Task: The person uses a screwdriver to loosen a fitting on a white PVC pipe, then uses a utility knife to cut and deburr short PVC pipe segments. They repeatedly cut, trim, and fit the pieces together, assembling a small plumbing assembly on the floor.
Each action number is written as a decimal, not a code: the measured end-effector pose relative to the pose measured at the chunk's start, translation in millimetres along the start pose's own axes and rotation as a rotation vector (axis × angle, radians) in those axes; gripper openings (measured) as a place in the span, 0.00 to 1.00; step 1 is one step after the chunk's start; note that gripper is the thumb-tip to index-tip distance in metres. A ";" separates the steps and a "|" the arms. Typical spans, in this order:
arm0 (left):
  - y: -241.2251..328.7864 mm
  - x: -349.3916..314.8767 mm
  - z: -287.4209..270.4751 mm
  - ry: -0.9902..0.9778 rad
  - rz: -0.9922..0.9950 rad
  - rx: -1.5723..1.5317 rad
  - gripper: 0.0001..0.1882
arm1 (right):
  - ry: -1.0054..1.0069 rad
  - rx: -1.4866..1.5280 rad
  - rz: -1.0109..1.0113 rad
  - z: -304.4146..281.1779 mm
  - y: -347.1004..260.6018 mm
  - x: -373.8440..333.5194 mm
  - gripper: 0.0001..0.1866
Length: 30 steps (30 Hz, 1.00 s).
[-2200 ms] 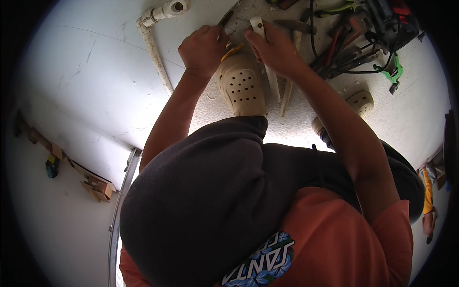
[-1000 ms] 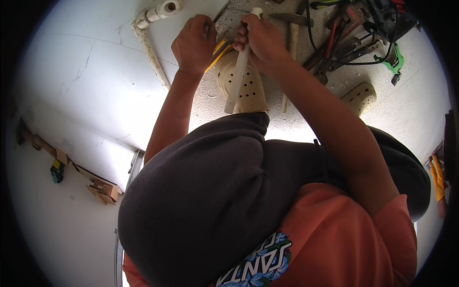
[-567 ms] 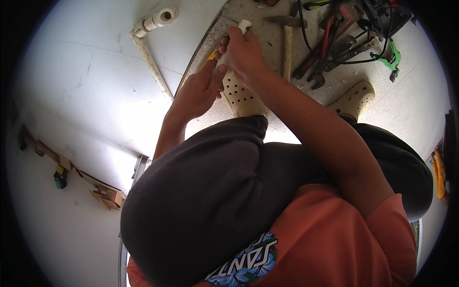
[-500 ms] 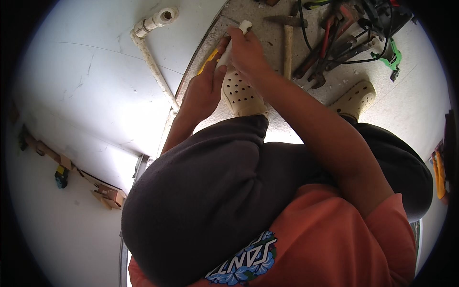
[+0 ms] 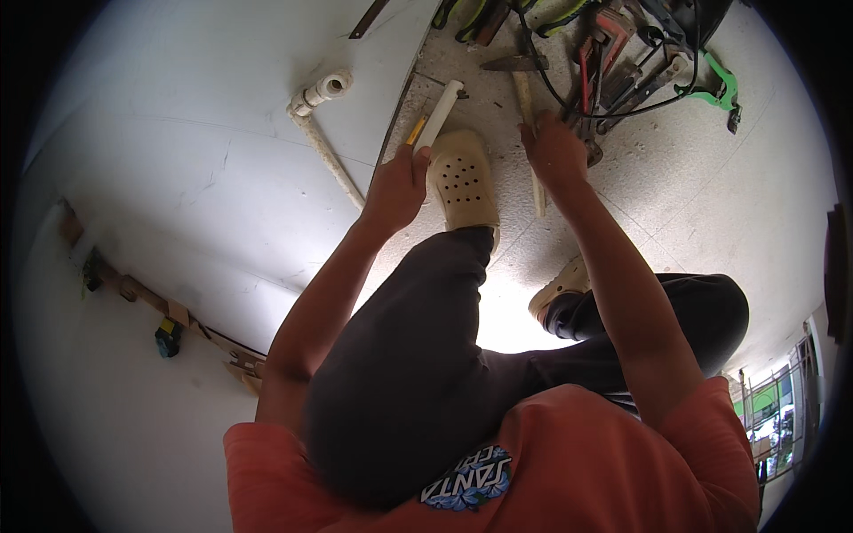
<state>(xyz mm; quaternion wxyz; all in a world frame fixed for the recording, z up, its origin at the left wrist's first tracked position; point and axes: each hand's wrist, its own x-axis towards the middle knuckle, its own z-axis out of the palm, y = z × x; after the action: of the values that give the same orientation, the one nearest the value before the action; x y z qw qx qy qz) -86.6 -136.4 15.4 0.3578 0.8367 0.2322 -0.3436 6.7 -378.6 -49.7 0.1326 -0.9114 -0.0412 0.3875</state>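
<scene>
My left hand (image 5: 397, 189) is closed around the lower end of a short white plastic pipe (image 5: 442, 114), which points up and away over the floor. A narrow yellow piece (image 5: 416, 131) shows beside the pipe, just past my fingers; whether I hold it too I cannot tell. My right hand (image 5: 558, 155) is over the handle of a hammer (image 5: 522, 87) lying on the floor, thumb and forefinger apart. Its other fingers are partly hidden. Right by that hand lies a red pipe wrench (image 5: 609, 37) among other tools.
A fixed white pipe with an elbow (image 5: 333, 84) sticks out from the pale wall at left. A green clamp (image 5: 724, 84), a black cable (image 5: 662, 108) and several hand tools crowd the far right. My beige clogs (image 5: 464, 182) stand on the speckled floor.
My right hand has let go of the white pipe and moved right, to the hammer's handle. My left hand keeps the pipe. The view has shifted, and my right foot appears drawn in.
</scene>
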 end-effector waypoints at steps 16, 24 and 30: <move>-2.9 6.4 25.0 0.096 0.011 -0.089 0.29 | 0.087 1.033 0.004 31.6 -3.7 -36.4 0.32; -1.3 7.7 29.6 0.149 -0.011 -0.153 0.29 | -0.062 1.243 -0.118 55.1 -25.8 -38.5 0.37; 3.7 5.6 20.2 0.118 -0.078 -0.212 0.30 | -0.092 1.366 0.015 51.5 -28.7 -20.2 0.37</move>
<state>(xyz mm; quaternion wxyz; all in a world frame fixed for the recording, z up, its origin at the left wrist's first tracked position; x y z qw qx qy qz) -88.8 -153.3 2.6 0.4162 0.8032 0.3202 -0.2812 -43.5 -343.8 -62.0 0.6731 -0.6063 0.2131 0.3659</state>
